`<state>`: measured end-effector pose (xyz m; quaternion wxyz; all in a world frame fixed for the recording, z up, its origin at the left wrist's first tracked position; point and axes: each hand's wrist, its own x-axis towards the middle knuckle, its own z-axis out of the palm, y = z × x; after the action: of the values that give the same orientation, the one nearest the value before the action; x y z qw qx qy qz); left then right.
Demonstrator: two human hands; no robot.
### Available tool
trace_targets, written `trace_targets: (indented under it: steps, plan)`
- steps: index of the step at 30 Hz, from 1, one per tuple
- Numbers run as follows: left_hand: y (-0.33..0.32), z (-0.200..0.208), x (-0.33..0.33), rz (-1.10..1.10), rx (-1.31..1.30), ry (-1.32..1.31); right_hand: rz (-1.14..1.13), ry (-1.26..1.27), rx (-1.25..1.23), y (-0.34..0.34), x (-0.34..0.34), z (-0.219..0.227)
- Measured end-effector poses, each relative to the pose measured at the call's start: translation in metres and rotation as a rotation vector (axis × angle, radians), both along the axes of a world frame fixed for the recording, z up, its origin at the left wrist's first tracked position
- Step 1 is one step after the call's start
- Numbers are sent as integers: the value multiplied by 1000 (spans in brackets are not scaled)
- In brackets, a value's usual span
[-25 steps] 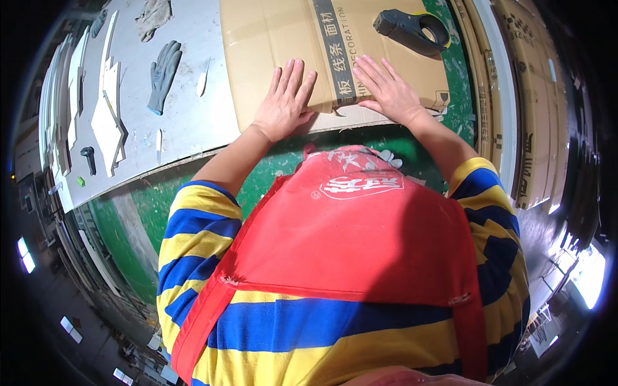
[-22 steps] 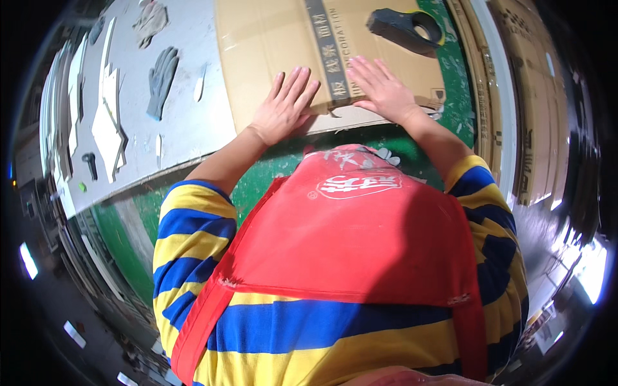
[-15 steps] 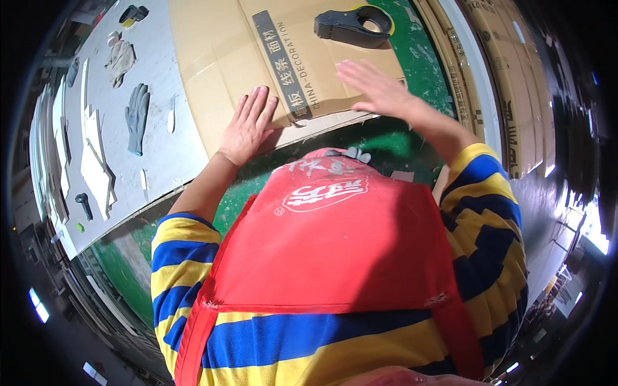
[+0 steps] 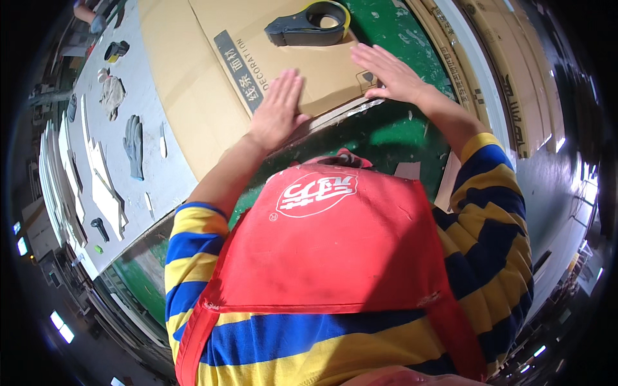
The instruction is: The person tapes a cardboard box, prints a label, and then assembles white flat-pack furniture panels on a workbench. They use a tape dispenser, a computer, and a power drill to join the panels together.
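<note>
My left hand [image 4: 278, 110] lies with straight fingers over the near edge of a brown cardboard carton [image 4: 187, 96], just right of its dark printed strip. At the carton's right near corner, my right hand [image 4: 391, 76] is flat with fingers stretched out; I cannot tell how firmly it touches. Neither hand holds anything. A black and yellow tape dispenser [image 4: 306, 27] rests on the carton, beyond both hands.
On the grey table [image 4: 145, 77] to the left lie a dark glove [image 4: 133, 147], a crumpled pale glove [image 4: 112, 96], a knife [image 4: 163, 141] and white strips [image 4: 103, 186]. Long cartons [image 4: 502, 71] are stacked at the right. Another person's gloved hand [image 4: 97, 24] shows far left.
My left hand has moved right across the printed strip. My right hand has shifted to the carton's right edge. The view has turned, and another person's hand now shows at far left.
</note>
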<state>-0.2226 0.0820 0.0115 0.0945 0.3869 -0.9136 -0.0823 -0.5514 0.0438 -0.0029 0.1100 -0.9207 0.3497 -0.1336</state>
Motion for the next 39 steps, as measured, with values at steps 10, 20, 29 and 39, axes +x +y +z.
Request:
trace_targets:
  steps: [10, 20, 29, 39]
  plan:
    - [-30, -9, -90, -195, -75, -155, -228, -228, 19, 5, -5, -28]
    - [-29, -14, -94, -176, -101, -178, -432, -186, 136, 8, -10, -68]
    - [-27, -17, -90, -189, -168, -150, -1027, -379, 197, 92, 45, -55]
    - [-20, -12, -43, -371, -249, -238, -1450, -584, 429, 70, 82, -29]
